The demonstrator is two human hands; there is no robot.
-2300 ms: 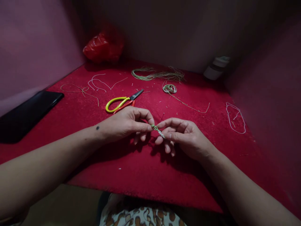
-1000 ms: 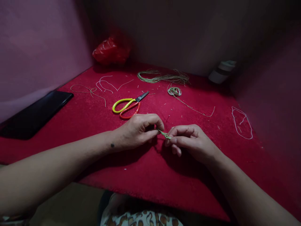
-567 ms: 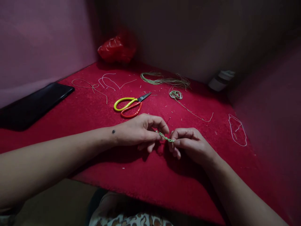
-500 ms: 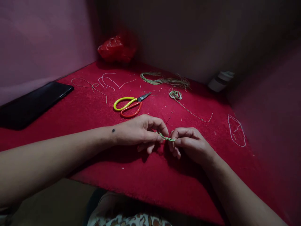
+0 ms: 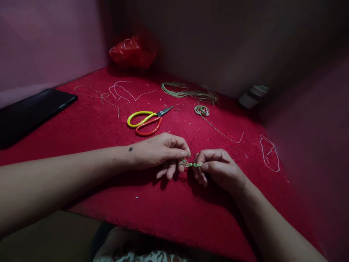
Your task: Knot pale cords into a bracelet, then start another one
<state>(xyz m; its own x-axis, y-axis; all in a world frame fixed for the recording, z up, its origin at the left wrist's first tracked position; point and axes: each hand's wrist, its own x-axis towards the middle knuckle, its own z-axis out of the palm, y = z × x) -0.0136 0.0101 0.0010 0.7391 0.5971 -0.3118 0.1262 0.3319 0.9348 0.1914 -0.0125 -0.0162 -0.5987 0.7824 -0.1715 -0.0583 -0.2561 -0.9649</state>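
Note:
A short green knotted cord (image 5: 190, 165) stretches between my two hands, low over the red table. My right hand (image 5: 222, 169) pinches its right end between thumb and index finger. At the other end, my left hand (image 5: 166, 154) has thumb and index finger drawn together, while the cord's left part lies against its lower fingers; exactly where it is gripped is partly hidden. Just beyond my left hand lies a pair of scissors (image 5: 148, 122) with one yellow and one red handle, blades pointing away to the right.
Behind my hands lie a bundle of green threads (image 5: 188, 92), a coiled braided cord (image 5: 201, 110) and loose threads (image 5: 121, 91). A thread loop (image 5: 269, 153) is at right. A black flat device (image 5: 35, 114), a red plastic bag (image 5: 133, 52) and a white container (image 5: 252, 96) stand near the walls.
My left thumb has shifted up off the cord's left end, and the lower fingers have moved under it. The right hand keeps its pinch. The whole view has shifted slightly.

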